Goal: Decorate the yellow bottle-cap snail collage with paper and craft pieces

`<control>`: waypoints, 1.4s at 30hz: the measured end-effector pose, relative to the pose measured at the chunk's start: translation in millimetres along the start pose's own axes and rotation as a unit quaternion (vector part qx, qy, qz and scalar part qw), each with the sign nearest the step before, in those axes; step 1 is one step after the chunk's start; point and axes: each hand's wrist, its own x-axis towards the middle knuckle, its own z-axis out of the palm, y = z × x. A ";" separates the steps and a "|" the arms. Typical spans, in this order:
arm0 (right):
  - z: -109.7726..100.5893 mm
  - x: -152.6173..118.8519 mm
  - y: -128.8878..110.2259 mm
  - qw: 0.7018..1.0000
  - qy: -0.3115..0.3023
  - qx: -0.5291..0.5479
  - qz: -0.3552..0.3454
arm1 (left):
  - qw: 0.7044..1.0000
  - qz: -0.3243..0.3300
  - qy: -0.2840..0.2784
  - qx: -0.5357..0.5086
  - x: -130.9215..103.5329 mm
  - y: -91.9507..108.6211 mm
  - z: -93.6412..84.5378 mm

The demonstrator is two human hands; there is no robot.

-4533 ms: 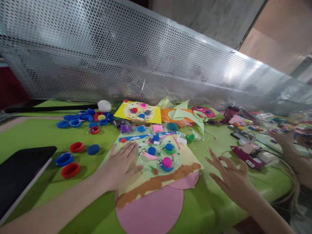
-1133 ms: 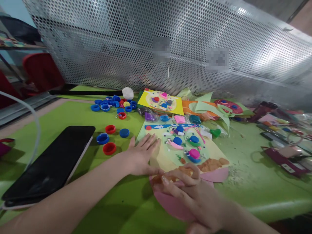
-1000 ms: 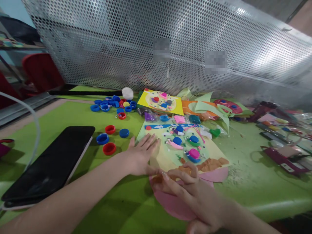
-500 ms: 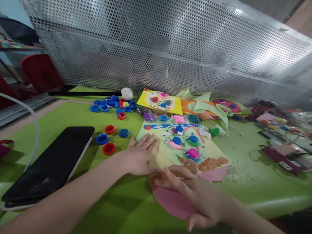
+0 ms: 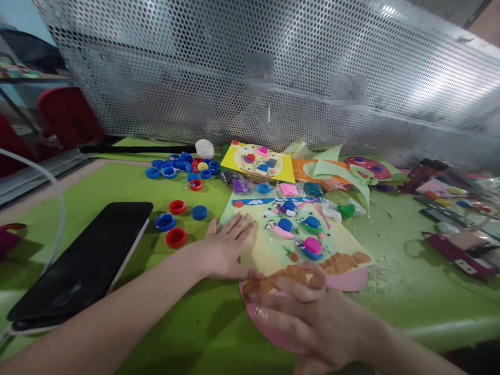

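My left hand [image 5: 226, 252] lies flat with spread fingers on the left edge of a pale yellow picture sheet [image 5: 255, 258]. Along the sheet's lower edge runs a band of brown modelling clay [image 5: 339, 263]. The fingers of my right hand [image 5: 312, 312] are stretched out over the left part of this band, touching it. Pink paper [image 5: 353, 279] shows beneath the sheet's lower edge. On the sheet are snail figures with bottle-cap shells, among them a magenta cap [image 5: 312, 245] and a blue cap [image 5: 285, 224]. A small brown carrot-like shape [image 5: 292, 254] sits near them.
Loose red and blue bottle caps [image 5: 175, 237] lie left of the sheet, with a heap of caps [image 5: 183, 162] behind. A black phone [image 5: 84, 255] rests at left. Clay packets [image 5: 289, 189] and a yellow picture card [image 5: 283, 169] stand before a perforated metal panel [image 5: 203, 78].
My right hand's fingers have shifted down and slightly left over the clay and curl a little more, uncovering the carrot-like shape. My left hand stays in place.
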 end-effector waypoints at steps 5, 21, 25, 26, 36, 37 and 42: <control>-4.9 0.8 1.1 0.995 0.054 -0.076 -0.031 | 1.000 0.001 0.001 -0.008 -1.0 1.2 -1.1; 4.6 -14.3 -0.2 0.997 0.039 0.053 0.040 | 1.000 0.007 -0.001 -0.011 -0.1 -1.6 0.0; 6.9 -10.9 -2.5 0.997 0.028 0.054 0.046 | 1.000 0.003 -0.002 -0.005 -0.1 -0.8 -0.5; 7.1 -10.7 -2.4 0.997 0.026 0.056 0.051 | 1.000 0.002 0.001 -0.003 0.0 -0.9 -0.4; 3.3 -17.0 -2.6 0.992 0.042 0.058 0.102 | 1.000 -0.008 -0.006 -0.001 -2.1 1.7 -2.9; 3.2 -17.7 -2.8 0.992 0.046 0.054 0.105 | 1.000 -0.009 -0.004 -0.001 -2.1 1.9 -2.7; -0.1 -21.3 -5.6 0.990 0.067 0.056 0.114 | 1.000 -0.011 0.001 0.004 -1.4 1.7 -1.9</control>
